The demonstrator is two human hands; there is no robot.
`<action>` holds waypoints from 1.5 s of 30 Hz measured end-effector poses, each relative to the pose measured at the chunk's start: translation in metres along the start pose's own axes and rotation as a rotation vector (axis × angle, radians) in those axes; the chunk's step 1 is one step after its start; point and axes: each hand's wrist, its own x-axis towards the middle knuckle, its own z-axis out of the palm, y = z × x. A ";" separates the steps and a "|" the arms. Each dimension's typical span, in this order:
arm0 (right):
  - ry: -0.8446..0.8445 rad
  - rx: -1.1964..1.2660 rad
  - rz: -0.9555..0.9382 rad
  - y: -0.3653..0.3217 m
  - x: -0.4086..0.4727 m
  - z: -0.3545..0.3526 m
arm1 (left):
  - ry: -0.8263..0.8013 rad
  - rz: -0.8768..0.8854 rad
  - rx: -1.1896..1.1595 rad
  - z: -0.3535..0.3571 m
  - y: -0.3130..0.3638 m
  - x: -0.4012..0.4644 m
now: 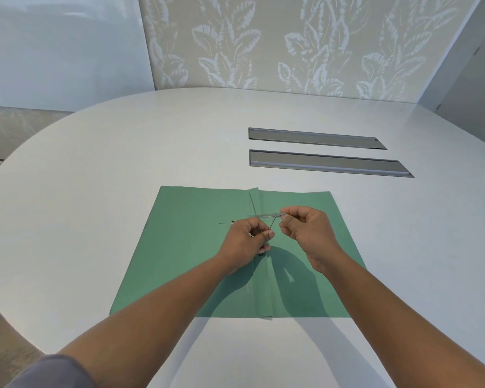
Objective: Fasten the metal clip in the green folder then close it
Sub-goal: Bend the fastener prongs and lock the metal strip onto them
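Your green folder lies open and flat on the white bench, both covers spread out, with the spine fold running away from you down the middle. Both of your hands are over that fold, near the middle of the folder.

Your left hand sits just left of the spine with its fingers curled in, thumb and forefinger pinched on a thin metal prong that stands up at a slant. A second thin prong slants away along the spine on the far side.

Your right hand is just right of the spine, its fingers closed on one end of the metal clip bar. The bar is held level above the folder, pointing left across the spine, and the slanted prong meets it close to your right fingertips. Whether the prong has passed through a hole in the bar is too small to tell.

A small dark mark and a thin line show on the left cover, just beside your left knuckles; what they are is unclear.

Farther back on the bench, well apart from the folder, two long grey slots are set into the surface side by side. Both forearms reach in from the near edge, casting shadows on the right cover.
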 end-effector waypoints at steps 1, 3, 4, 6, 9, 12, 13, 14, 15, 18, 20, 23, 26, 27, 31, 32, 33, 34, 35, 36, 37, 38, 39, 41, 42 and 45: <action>-0.002 -0.013 -0.001 0.000 -0.001 0.000 | 0.001 0.001 0.001 0.000 0.000 0.000; -0.010 -0.052 -0.008 -0.001 -0.001 0.000 | 0.000 0.001 -0.002 0.001 -0.001 -0.001; -0.017 -0.084 -0.018 0.000 -0.002 0.000 | -0.001 -0.005 -0.008 0.001 -0.001 -0.001; -0.027 -0.190 -0.060 0.001 -0.003 0.000 | 0.006 -0.020 -0.030 0.001 0.000 -0.002; -0.052 -0.361 -0.141 0.006 -0.007 0.003 | 0.039 0.011 0.010 0.000 0.000 -0.004; -0.110 -0.483 -0.206 0.012 -0.012 0.008 | 0.049 0.035 0.089 -0.009 0.003 -0.004; -0.125 -0.516 -0.228 0.014 -0.014 0.009 | 0.036 0.029 0.122 -0.014 0.004 -0.003; -0.140 -0.546 -0.245 0.015 -0.015 0.011 | 0.014 0.018 0.167 -0.020 0.006 -0.002; -0.158 -0.568 -0.259 0.016 -0.017 0.012 | -0.014 0.002 0.212 -0.026 0.008 -0.001; -0.238 -0.649 -0.323 0.021 -0.022 0.016 | -0.078 -0.033 0.300 -0.042 0.010 0.001; -0.303 -0.713 -0.367 0.026 -0.024 0.019 | -0.085 -0.039 0.326 -0.048 0.010 0.002; -0.346 -0.753 -0.396 0.035 -0.024 0.019 | -0.105 -0.019 0.348 -0.048 0.008 0.002; -0.326 -0.723 -0.341 0.040 -0.020 0.017 | -0.109 0.031 0.435 -0.045 0.005 0.004; -0.317 -0.704 -0.311 0.041 -0.018 0.016 | -0.113 0.046 0.482 -0.045 0.004 0.005; -0.297 -0.525 -0.177 0.049 -0.015 0.013 | -0.167 0.119 0.716 -0.042 0.003 0.008; -0.288 -0.470 -0.146 0.051 -0.015 0.012 | -0.174 0.139 0.785 -0.042 0.001 0.009; -0.277 -0.429 -0.123 0.053 -0.014 0.010 | -0.175 0.154 0.855 -0.042 -0.001 0.009; -0.270 -0.402 -0.102 0.054 -0.014 0.009 | -0.176 0.163 0.919 -0.042 -0.003 0.008; -0.269 -0.378 -0.083 0.055 -0.014 0.009 | -0.181 0.168 0.970 -0.041 -0.005 0.008; -0.277 -0.354 -0.066 0.054 -0.013 0.009 | -0.190 0.172 1.006 -0.040 -0.007 0.008; -0.292 -0.327 -0.057 0.053 -0.012 0.009 | -0.200 0.177 1.029 -0.040 -0.009 0.007; -0.311 -0.307 -0.059 0.052 -0.011 0.009 | -0.209 0.185 1.044 -0.039 -0.011 0.006; -0.329 -0.300 -0.065 0.052 -0.009 0.010 | -0.212 0.194 1.055 -0.039 -0.012 0.006; -0.348 -0.332 -0.078 0.051 -0.008 0.010 | -0.202 0.216 1.074 -0.040 -0.014 0.005; -0.355 -0.362 -0.085 0.051 -0.007 0.010 | -0.196 0.226 1.085 -0.040 -0.015 0.005; -0.377 -0.461 -0.128 0.052 -0.003 0.011 | -0.192 0.245 1.121 -0.041 -0.014 0.007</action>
